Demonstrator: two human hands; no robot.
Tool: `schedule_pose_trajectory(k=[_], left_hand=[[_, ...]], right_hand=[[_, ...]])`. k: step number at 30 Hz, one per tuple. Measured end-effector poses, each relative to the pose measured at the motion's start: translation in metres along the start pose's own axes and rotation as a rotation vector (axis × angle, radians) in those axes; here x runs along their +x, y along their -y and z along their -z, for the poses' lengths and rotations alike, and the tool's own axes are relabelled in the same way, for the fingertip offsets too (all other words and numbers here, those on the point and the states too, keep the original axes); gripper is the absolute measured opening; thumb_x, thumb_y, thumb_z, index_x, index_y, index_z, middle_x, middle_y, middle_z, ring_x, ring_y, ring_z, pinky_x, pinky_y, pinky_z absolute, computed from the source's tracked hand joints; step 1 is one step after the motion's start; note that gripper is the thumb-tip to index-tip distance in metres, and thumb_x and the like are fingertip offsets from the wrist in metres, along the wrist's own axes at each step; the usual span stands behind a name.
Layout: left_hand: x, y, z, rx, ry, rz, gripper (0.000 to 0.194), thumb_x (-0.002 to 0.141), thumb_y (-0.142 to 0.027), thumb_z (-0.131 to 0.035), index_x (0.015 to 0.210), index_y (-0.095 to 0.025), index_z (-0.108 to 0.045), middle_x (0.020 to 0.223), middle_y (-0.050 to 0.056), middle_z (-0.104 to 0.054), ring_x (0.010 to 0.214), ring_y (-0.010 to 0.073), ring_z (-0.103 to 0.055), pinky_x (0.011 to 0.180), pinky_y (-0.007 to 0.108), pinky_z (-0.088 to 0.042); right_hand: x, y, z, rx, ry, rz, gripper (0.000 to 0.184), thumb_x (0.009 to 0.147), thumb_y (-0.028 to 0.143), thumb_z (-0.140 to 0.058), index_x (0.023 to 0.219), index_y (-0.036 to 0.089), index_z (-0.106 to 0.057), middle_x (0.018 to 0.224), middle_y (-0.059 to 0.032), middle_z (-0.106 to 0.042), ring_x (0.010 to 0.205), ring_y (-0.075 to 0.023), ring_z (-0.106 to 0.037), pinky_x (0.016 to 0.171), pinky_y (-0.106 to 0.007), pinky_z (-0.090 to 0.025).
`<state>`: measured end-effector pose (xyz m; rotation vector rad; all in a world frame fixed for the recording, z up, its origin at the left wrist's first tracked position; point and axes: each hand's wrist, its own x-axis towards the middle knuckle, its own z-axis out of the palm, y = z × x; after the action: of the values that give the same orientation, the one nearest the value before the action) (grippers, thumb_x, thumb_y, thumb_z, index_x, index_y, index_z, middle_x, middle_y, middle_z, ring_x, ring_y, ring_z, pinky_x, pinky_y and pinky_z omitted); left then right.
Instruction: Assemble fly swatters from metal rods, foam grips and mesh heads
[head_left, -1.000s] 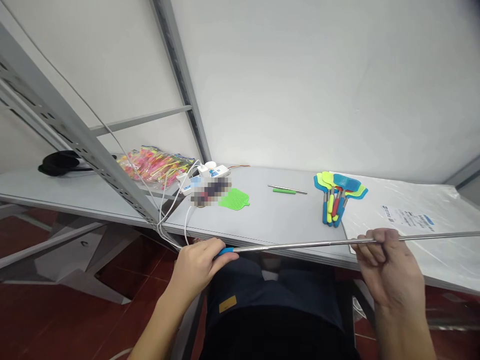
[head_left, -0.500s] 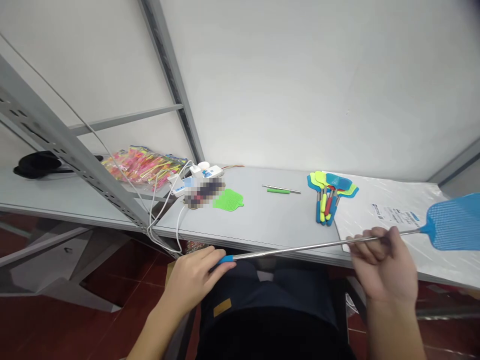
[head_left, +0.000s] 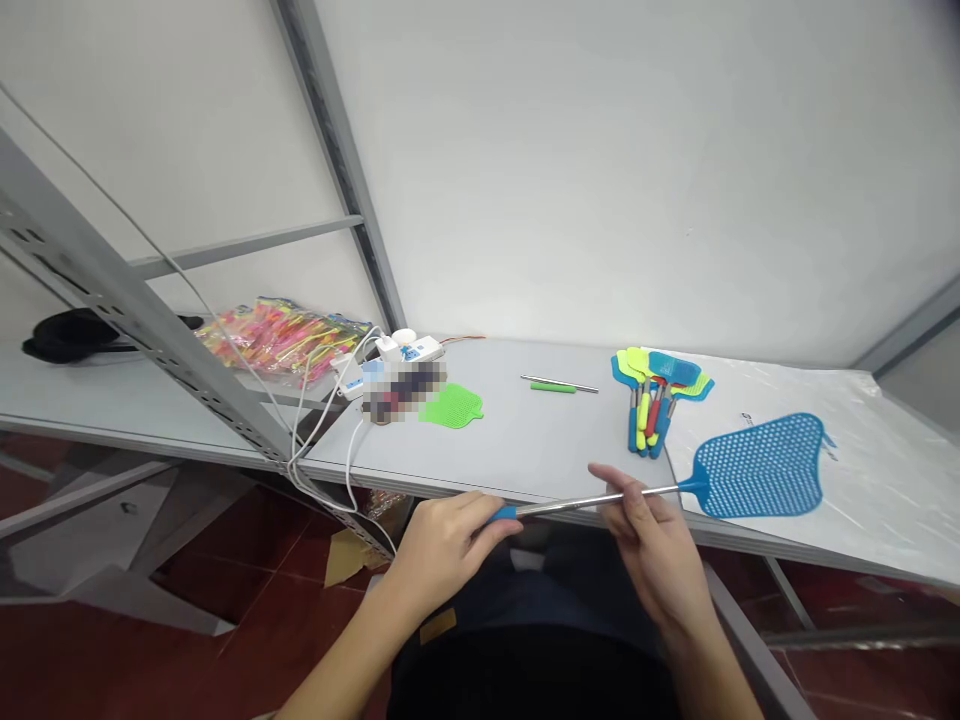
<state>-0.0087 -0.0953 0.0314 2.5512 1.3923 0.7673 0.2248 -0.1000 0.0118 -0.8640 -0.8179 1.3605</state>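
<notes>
A blue fly swatter (head_left: 761,468) with a metal telescopic rod is held crosswise in front of me, over the table's front edge. My left hand (head_left: 454,540) is closed around its blue handle, most of which the fingers hide. Closer to the swatter's head, my right hand (head_left: 652,540) grips the rod between thumb and fingers, its index finger stretched out. The perforated blue head points right, over a white plastic sheet (head_left: 855,400). Beyond my right hand lies a bunch of folded fly swatters (head_left: 652,400) in blue, yellow and red.
On the grey table (head_left: 525,450) lie a green swatter head (head_left: 456,406), a green handle (head_left: 553,388) and a thin metal rod (head_left: 581,387). At left are a power strip (head_left: 424,350) with white cables and bagged colourful items (head_left: 277,340). A metal shelf post (head_left: 150,330) rises there.
My hands have come closer together, and the swatter's rod now looks shorter. The blue head has moved left along with my right hand. My left hand has shifted slightly right.
</notes>
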Motion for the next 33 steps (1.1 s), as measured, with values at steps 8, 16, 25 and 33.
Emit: schedule_pose_trajectory(k=[8,16,25,33], left_hand=[[-0.012,0.018,0.014,-0.024,-0.092,0.059,0.024,0.095,-0.039,-0.054,0.09,-0.023,-0.071,0.077,0.002,-0.072,0.068,0.0157,-0.066,0.067,0.023,-0.047],[0.003,0.0,0.002,-0.032,-0.077,0.072,0.03,0.097,-0.041,-0.049,0.084,-0.022,-0.069,0.069,0.001,-0.069,0.061,0.0146,-0.063,0.061,0.023,-0.042],[0.036,-0.024,-0.006,-0.175,0.085,0.185,0.033,0.099,-0.044,-0.043,0.081,-0.022,-0.06,0.071,-0.002,-0.064,0.066,0.0154,-0.058,0.063,0.026,-0.034],[0.091,-0.067,-0.054,-0.764,0.276,0.248,0.029,0.101,-0.035,-0.035,0.112,-0.024,-0.06,0.1,0.003,-0.068,0.089,0.018,-0.061,0.08,0.027,-0.045]], right_hand=[[0.013,0.029,0.025,0.251,-0.193,0.208,0.038,0.087,0.046,-0.063,0.065,0.021,-0.045,0.051,0.0098,-0.023,0.048,-0.0083,-0.02,0.058,-0.026,-0.039],[0.0,0.009,-0.002,0.039,-0.413,0.329,0.029,0.08,0.038,-0.073,0.075,0.02,-0.05,0.053,0.0111,-0.032,0.048,-0.0064,-0.03,0.06,-0.026,-0.043],[0.018,0.008,0.015,-0.121,-0.396,0.31,0.048,0.084,0.045,-0.066,0.06,0.022,-0.032,0.055,0.0092,-0.024,0.05,-0.007,-0.021,0.051,-0.024,-0.033],[0.037,0.016,0.026,-0.483,-0.186,0.074,0.03,0.086,0.05,-0.061,0.089,0.02,-0.06,0.075,0.0001,-0.054,0.067,-0.0133,-0.05,0.07,-0.026,-0.046]])
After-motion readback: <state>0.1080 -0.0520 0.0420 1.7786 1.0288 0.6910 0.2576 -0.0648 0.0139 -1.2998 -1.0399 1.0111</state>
